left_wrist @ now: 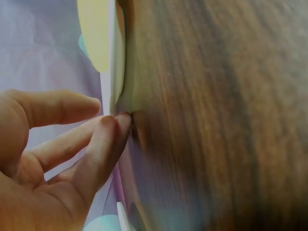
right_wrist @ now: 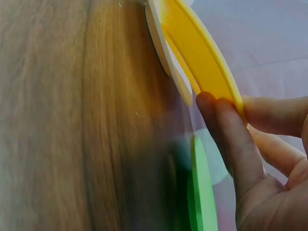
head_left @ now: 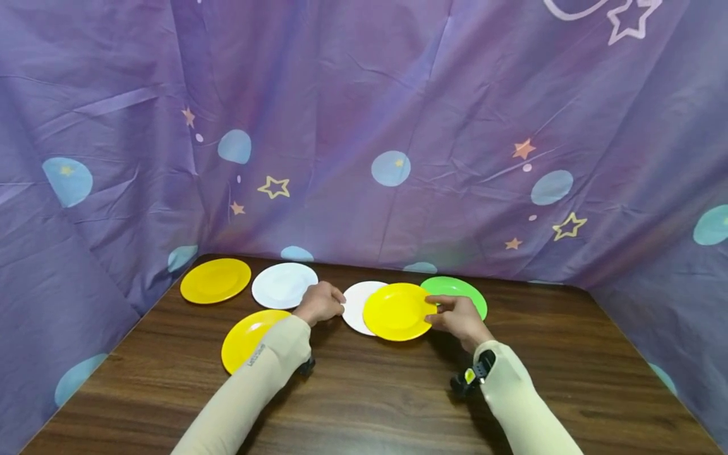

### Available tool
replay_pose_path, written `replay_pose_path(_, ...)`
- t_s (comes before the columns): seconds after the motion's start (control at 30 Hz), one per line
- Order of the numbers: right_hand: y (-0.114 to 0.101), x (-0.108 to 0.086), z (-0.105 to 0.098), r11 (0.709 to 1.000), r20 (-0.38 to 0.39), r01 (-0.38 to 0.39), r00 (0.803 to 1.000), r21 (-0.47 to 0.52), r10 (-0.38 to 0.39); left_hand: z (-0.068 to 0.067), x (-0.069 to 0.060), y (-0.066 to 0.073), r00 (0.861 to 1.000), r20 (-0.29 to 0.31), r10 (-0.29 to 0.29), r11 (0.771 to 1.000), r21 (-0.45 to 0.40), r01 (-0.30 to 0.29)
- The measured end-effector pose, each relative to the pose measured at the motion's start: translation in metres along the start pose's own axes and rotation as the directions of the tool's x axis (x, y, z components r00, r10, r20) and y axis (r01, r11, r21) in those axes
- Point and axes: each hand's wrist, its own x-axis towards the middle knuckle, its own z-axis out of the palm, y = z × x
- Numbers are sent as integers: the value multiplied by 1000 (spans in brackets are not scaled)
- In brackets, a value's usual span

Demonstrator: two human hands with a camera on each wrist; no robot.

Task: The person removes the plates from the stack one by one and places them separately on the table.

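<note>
My right hand (head_left: 459,319) pinches the right rim of a yellow plate (head_left: 398,311). That plate overlaps a white plate (head_left: 354,309) and looks tilted, with its right side raised, in the right wrist view. My left hand (head_left: 321,302) is at the left rim of the white plate, fingertips and thumb around its edge in the left wrist view (left_wrist: 72,139). The white plate lies low, close to the tabletop. Behind my right hand rests a green plate (head_left: 457,289), partly hidden by the yellow plate and the fingers.
On the left of the brown wooden table (head_left: 387,404) lie another white plate (head_left: 281,285), a yellow plate (head_left: 215,281) in the far corner and a nearer yellow plate (head_left: 244,341), partly under my left forearm. A purple patterned curtain (head_left: 341,126) surrounds the table's back and sides.
</note>
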Motion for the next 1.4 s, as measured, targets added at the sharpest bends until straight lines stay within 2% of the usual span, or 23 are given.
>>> replay_pose_path(0.07, -1, -4, -5, 1000, 4, 0, 1000, 11, 0, 1, 0, 0, 1000, -8, -5, 1000, 27, 5)
replay_pose_path(0.3, -2, -17, -28, 999, 13, -4, 1000, 36, 4, 3, 0, 1, 996, -53, 67, 985, 163, -58)
replay_pose_path(0.43, 0, -27, -44, 999, 43, -5, 999, 40, 4, 4, 0, 3, 996, -53, 73, 983, 170, -63)
replay_pose_path(0.6, 5, -43, -66, 1000, 84, -8, 996, -19, 10, 5, 0, 4, 994, -47, 100, 980, 179, -90)
replay_pose_path(0.73, 14, -55, -80, 999, 119, -18, 993, -48, 23, 5, 0, 3, 994, -55, 99, 978, 188, -87)
replay_pose_path(0.93, 33, -68, -95, 995, 156, -75, 984, -65, 84, 4, -2, 2, 989, -51, 141, 970, 206, -127)
replay_pose_path(1.07, 46, -74, -101, 995, 185, -96, 977, -42, 102, 3, -3, 3, 986, -51, 161, 963, 226, -145)
replay_pose_path(1.2, 56, -76, -103, 994, 216, -107, 971, -4, 105, 3, -4, 3, 987, -51, 155, 965, 221, -140)
replay_pose_path(1.4, 62, -77, -102, 991, 194, -134, 972, 8, 130, 3, -4, 2, 988, -49, 145, 967, 221, -130)
